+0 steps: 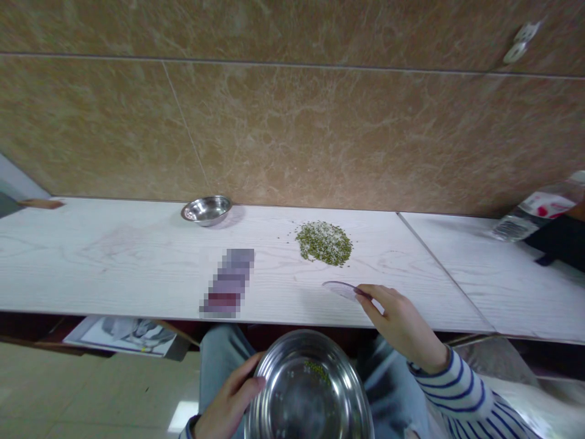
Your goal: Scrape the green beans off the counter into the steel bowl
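On the white table lies a pile of small green beans [324,242], mung beans by their look, with whitish patches among them. My right hand [395,317] pinches the edge of a thin, see-through plastic piece with a rounded edge [340,289], held just in front of the pile and apart from it. At my lap, below the table edge, my left hand [233,396] grips the rim of a large stainless steel bowl [297,402]. A few green beans [319,369] sit inside that bowl, toward its far side.
A small steel bowl [208,210] stands near the wall at left. A pixelated flat rectangle [228,283] lies near the front edge. At far right are a clear bottle [525,216] and a dark object [560,241]. A seam [443,268] crosses the table.
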Motion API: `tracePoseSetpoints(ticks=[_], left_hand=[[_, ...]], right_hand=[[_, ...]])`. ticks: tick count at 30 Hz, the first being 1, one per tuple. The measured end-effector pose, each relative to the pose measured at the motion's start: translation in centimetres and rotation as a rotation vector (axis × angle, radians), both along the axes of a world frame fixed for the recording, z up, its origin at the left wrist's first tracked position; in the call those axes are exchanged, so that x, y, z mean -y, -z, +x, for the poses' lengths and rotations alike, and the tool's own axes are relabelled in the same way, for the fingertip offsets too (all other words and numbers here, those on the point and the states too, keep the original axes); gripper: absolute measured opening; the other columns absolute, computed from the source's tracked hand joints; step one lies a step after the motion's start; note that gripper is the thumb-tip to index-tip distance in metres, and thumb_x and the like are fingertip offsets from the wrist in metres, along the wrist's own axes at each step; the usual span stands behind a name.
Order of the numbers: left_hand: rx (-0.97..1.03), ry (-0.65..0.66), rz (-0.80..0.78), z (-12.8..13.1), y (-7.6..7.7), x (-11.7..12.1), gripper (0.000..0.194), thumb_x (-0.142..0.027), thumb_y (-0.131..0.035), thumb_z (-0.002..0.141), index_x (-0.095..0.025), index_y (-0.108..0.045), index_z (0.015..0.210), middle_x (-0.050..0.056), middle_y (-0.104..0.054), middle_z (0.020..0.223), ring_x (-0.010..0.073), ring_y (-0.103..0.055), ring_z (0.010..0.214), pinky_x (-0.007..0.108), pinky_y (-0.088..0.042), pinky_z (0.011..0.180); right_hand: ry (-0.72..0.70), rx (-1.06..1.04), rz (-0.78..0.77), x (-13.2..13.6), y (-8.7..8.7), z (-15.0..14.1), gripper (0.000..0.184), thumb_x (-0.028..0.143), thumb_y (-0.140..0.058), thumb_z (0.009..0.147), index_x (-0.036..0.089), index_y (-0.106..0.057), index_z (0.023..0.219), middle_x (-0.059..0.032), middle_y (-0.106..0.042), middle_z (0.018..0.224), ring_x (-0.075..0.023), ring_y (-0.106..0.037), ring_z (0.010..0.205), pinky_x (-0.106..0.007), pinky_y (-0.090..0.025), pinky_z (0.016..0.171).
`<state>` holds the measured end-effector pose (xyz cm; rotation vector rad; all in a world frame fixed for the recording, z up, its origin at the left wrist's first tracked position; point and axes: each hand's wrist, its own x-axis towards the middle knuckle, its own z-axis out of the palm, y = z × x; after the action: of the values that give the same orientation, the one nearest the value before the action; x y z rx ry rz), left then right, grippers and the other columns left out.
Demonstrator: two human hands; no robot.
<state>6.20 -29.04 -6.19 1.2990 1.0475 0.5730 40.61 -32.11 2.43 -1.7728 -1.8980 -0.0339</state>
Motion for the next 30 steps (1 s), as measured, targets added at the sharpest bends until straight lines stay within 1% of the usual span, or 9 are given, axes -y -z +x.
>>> tracePoseSetpoints(ticks=[1, 3, 5, 10, 14, 18, 23, 26, 30], left_hand=[[0.013, 0.051, 0.002, 0.2, -0.7, 0.0, 0.045, -0.049, -0.066, 0.080, -0.026, -0.077, 0.118, 0.003, -0.074, 0.125, 0.0354, -0.061, 0.124, 0.043, -0.046, 0.108], [0.013, 0.085, 0.001, 0.2, -1.4, 0.0, 0.048, -0.052, -0.064, 0.080, -0.027, -0.076, 0.120, 0.003, -0.074, 0.125, 0.0347, -0.062, 0.123, 0.042, -0.047, 0.107], [-0.023, 0.048, 0.000, -0.1, -1.3, -0.1, 0.049, -0.054, -0.065, 0.079, -0.027, -0.076, 0.119, 0.004, -0.073, 0.127, 0.0348, -0.060, 0.125, 0.042, -0.043, 0.110], [-0.084, -0.097, -0.020, -1.4, -0.1, -0.6, 0.054, -0.055, -0.069, 0.076, -0.026, -0.075, 0.120, 0.006, -0.069, 0.134, 0.0350, -0.051, 0.135, 0.046, -0.028, 0.119], [-0.024, -0.094, -0.027, -1.3, -0.9, -1.0, 0.056, -0.056, -0.068, 0.076, -0.025, -0.074, 0.122, 0.005, -0.068, 0.136, 0.0346, -0.050, 0.136, 0.045, -0.027, 0.120], [0.028, -0.104, -0.017, -0.7, -2.1, -1.3, 0.053, -0.054, -0.068, 0.077, -0.025, -0.075, 0.120, 0.006, -0.069, 0.135, 0.0357, -0.050, 0.135, 0.048, -0.028, 0.119], [0.074, -0.206, -0.037, -0.1, -2.4, -1.9, 0.054, -0.055, -0.070, 0.074, -0.023, -0.076, 0.117, 0.007, -0.071, 0.131, 0.0350, -0.052, 0.135, 0.047, -0.032, 0.117], [0.070, -0.230, -0.046, 0.4, -2.6, -2.1, 0.055, -0.053, -0.070, 0.074, -0.020, -0.076, 0.117, 0.010, -0.071, 0.130, 0.0360, -0.052, 0.134, 0.045, -0.036, 0.115], [0.075, -0.336, -0.001, 1.3, -3.0, -2.2, 0.053, -0.053, -0.065, 0.076, -0.019, -0.076, 0.115, 0.010, -0.072, 0.128, 0.0354, -0.056, 0.131, 0.045, -0.042, 0.111]], right_hand=[[0.004, -0.002, -0.003, 0.0, 0.1, 0.1, 0.024, 0.029, -0.046, 0.099, 0.021, -0.067, 0.106, -0.0054, -0.076, 0.097, -0.0220, -0.071, 0.085, -0.037, -0.055, 0.078], [0.009, -0.012, -0.009, 0.0, 0.1, 0.2, 0.024, 0.030, -0.046, 0.099, 0.021, -0.067, 0.107, -0.0055, -0.076, 0.098, -0.0223, -0.071, 0.086, -0.037, -0.055, 0.079], [0.015, -0.032, -0.014, 0.0, 0.1, 0.3, 0.024, 0.031, -0.046, 0.099, 0.021, -0.067, 0.107, -0.0055, -0.076, 0.098, -0.0221, -0.071, 0.087, -0.037, -0.055, 0.080], [0.073, -0.066, -0.020, -0.3, -0.2, 1.1, 0.026, 0.033, -0.046, 0.097, 0.021, -0.068, 0.106, -0.0063, -0.076, 0.098, -0.0223, -0.071, 0.087, -0.036, -0.055, 0.080], [0.146, -0.078, -0.027, -0.9, -0.1, 2.6, 0.028, 0.034, -0.046, 0.096, 0.020, -0.069, 0.105, -0.0067, -0.076, 0.095, -0.0224, -0.071, 0.083, -0.033, -0.055, 0.072], [0.200, -0.057, -0.018, -1.7, -0.2, 4.2, 0.029, 0.033, -0.045, 0.095, 0.020, -0.069, 0.103, -0.0066, -0.076, 0.091, -0.0214, -0.072, 0.079, -0.031, -0.055, 0.071], [0.214, 0.048, -0.047, -3.0, -0.3, 5.6, 0.030, 0.031, -0.044, 0.095, 0.020, -0.071, 0.103, -0.0078, -0.077, 0.096, -0.0230, -0.073, 0.083, -0.033, -0.055, 0.076], [0.225, 0.098, -0.089, -3.7, 0.0, 5.9, 0.030, 0.029, -0.043, 0.096, 0.020, -0.071, 0.104, -0.0081, -0.077, 0.099, -0.0240, -0.073, 0.088, -0.034, -0.055, 0.079], [0.215, 0.083, -0.132, -4.5, 0.3, 5.7, 0.029, 0.028, -0.043, 0.098, 0.021, -0.069, 0.107, -0.0072, -0.077, 0.100, -0.0229, -0.072, 0.090, -0.033, -0.053, 0.081]])
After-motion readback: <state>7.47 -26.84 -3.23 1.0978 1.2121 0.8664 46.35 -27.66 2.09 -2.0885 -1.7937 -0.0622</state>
